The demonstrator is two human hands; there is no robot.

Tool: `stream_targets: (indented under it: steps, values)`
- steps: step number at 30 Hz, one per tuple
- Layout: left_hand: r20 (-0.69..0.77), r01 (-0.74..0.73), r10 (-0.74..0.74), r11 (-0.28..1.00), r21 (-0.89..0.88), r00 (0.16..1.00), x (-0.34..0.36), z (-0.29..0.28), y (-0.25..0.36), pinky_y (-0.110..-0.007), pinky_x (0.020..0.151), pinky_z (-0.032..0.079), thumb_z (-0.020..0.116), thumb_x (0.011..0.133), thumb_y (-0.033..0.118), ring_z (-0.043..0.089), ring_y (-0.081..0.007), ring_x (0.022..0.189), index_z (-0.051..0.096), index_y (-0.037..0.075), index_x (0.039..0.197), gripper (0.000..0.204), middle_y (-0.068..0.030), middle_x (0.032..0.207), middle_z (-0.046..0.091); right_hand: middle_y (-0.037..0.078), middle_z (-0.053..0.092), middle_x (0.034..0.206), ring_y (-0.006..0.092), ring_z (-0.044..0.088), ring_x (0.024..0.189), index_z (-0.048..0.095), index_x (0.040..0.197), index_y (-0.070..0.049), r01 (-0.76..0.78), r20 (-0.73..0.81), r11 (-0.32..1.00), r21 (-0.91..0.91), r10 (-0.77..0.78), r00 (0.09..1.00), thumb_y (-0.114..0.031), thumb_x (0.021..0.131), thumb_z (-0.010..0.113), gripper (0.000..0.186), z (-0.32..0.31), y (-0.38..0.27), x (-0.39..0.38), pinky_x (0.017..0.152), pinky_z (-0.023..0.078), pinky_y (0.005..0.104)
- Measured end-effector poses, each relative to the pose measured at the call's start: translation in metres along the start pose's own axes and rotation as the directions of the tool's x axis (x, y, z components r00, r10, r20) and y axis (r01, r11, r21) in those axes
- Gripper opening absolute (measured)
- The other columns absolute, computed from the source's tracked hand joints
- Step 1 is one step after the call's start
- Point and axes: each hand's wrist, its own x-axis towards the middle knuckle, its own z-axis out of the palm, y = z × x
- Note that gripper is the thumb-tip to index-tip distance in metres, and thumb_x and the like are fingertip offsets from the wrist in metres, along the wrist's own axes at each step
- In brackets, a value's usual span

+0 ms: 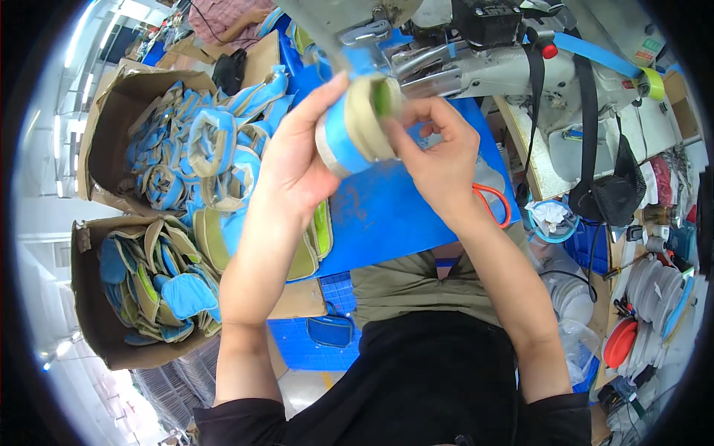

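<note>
My left hand (pixel 305 149) is wrapped round a rolled fabric piece (pixel 348 134) of blue and beige with a green inside, held up in front of the sewing machine (pixel 476 70). My right hand (pixel 431 149) has its fingers closed at the piece's right rim, the thumb at its opening. Beside my right wrist lie red-handled scissors (pixel 503 204) on the blue table (pixel 387 223). Olive and green fabric panels (pixel 309 256) rest at the table's left edge.
A cardboard box (pixel 104 134) heaped with blue-beige bands stands upper left, another box (pixel 89 297) of panels below it. A person in a pink shirt (pixel 223 18) is at the back. Black straps (pixel 584 119), a blue bucket (pixel 550 230) and stacked discs (pixel 647 297) are at right.
</note>
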Motion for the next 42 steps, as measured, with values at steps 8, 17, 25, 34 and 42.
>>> stream_targets:
  steps: [8, 17, 25, 34, 42]
  values:
    - [-0.096, -0.178, 0.243, 0.881, 0.439, 0.965, 0.005, 0.006, -0.022, -0.03, 0.08, 0.06, 0.075, 0.096, 0.02, 0.071, -0.0126, 0.091, 0.066, 0.003, 0.119, 0.03, -0.0062, 0.106, 0.073, 0.008, 0.072, 0.087, 0.0209, 0.072, 0.079, 0.072, 0.094, -0.006, 0.072, -0.034, 0.997, -0.027, -0.073, 0.997, -0.004, 0.076, 0.083, 0.021, 0.001, -0.01, 0.004, 0.065, 0.053, 0.032]
    - [-0.101, -0.175, 0.267, 0.829, 0.531, 0.959, 0.014, 0.001, -0.029, -0.031, 0.075, 0.061, 0.079, 0.092, 0.016, 0.072, -0.014, 0.084, 0.069, 0.001, 0.115, 0.029, -0.0062, 0.102, 0.073, 0.009, 0.072, 0.086, 0.0223, 0.071, 0.076, 0.071, 0.094, -0.006, 0.046, 0.021, 0.997, -0.062, -0.045, 0.999, -0.004, 0.075, 0.082, 0.022, -0.001, -0.011, 0.001, 0.062, 0.05, 0.0318]
    - [-0.128, -0.157, 0.249, 0.856, 0.492, 0.96, 0.015, 0.003, -0.028, -0.032, 0.077, 0.061, 0.08, 0.091, 0.014, 0.072, -0.0145, 0.088, 0.068, 0.001, 0.117, 0.031, -0.0075, 0.103, 0.074, 0.006, 0.072, 0.086, 0.0209, 0.071, 0.076, 0.071, 0.094, -0.008, 0.046, -0.001, 0.999, 0.011, -0.046, 0.999, -0.003, 0.075, 0.082, 0.022, -0.001, -0.005, 0.001, 0.062, 0.05, 0.0322]
    - [-0.116, -0.19, 0.299, 0.813, 0.55, 0.947, 0.017, 0.005, -0.028, -0.03, 0.077, 0.061, 0.08, 0.09, 0.009, 0.072, -0.014, 0.085, 0.069, -0.001, 0.112, 0.026, -0.0086, 0.101, 0.075, 0.006, 0.073, 0.083, 0.0178, 0.072, 0.074, 0.072, 0.091, -0.006, -0.047, -0.021, 0.998, 0.043, 0.048, 0.999, -0.001, 0.074, 0.083, 0.021, 0.001, -0.009, 0.003, 0.065, 0.054, 0.0298]
    - [-0.054, -0.26, 0.41, 0.668, 0.697, 0.91, 0.025, 0.005, -0.018, -0.028, 0.078, 0.058, 0.081, 0.087, 0.006, 0.07, -0.0101, 0.084, 0.072, 0.0, 0.108, 0.023, -0.0068, 0.099, 0.076, 0.007, 0.075, 0.081, 0.0123, 0.073, 0.073, 0.073, 0.092, -0.003, -0.205, -0.02, 0.962, 0.183, 0.213, 0.977, -0.003, 0.075, 0.083, 0.02, 0.003, -0.018, 0.008, 0.069, 0.057, 0.0271]
